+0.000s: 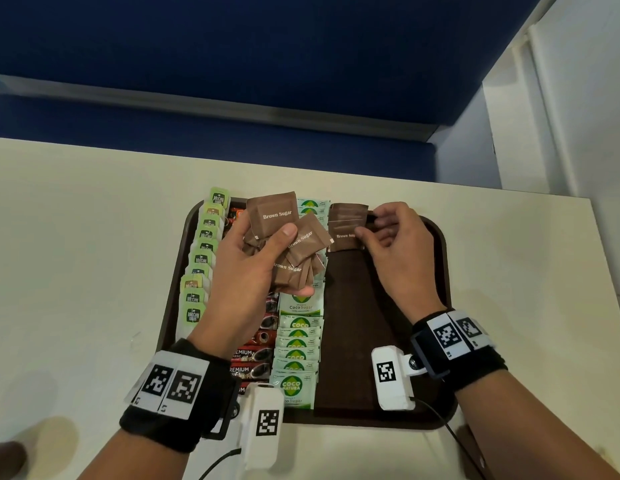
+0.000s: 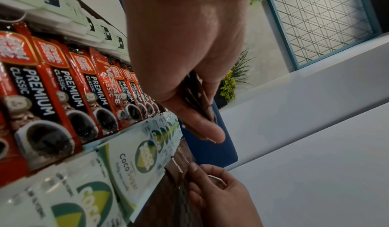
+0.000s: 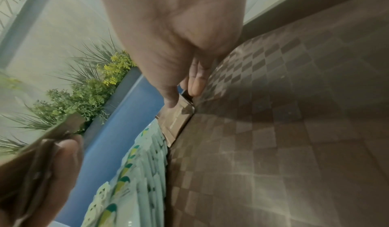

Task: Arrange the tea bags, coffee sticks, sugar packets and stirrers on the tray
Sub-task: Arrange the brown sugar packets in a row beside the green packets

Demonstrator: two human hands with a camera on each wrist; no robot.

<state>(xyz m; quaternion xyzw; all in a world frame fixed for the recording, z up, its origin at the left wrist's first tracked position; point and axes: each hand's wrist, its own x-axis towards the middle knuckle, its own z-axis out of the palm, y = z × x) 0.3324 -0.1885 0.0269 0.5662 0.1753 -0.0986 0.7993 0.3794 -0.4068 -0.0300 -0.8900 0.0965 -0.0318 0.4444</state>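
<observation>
A dark brown tray (image 1: 436, 271) lies on the cream table. Rows fill its left half: green tea bags (image 1: 201, 258), red coffee sticks (image 1: 253, 355) and white-green coco sugar packets (image 1: 296, 341). My left hand (image 1: 253, 258) is raised over these rows and grips a fanned bunch of brown sugar packets (image 1: 284, 237), thumb pressed on top; the bunch's edges (image 2: 202, 97) show in the left wrist view. My right hand (image 1: 388, 233) pinches the right edge of brown sugar packets (image 1: 346, 226) lying at the tray's far end, beside the coco sugar row. In the right wrist view thumb and fingertips (image 3: 196, 85) close on those packets (image 3: 176, 122).
The right half of the tray (image 1: 378, 306) is bare checked surface. Bare table (image 1: 76, 254) lies to the left and right of the tray. A blue partition (image 1: 232, 64) runs behind the table, a white wall (image 1: 578, 116) to the right.
</observation>
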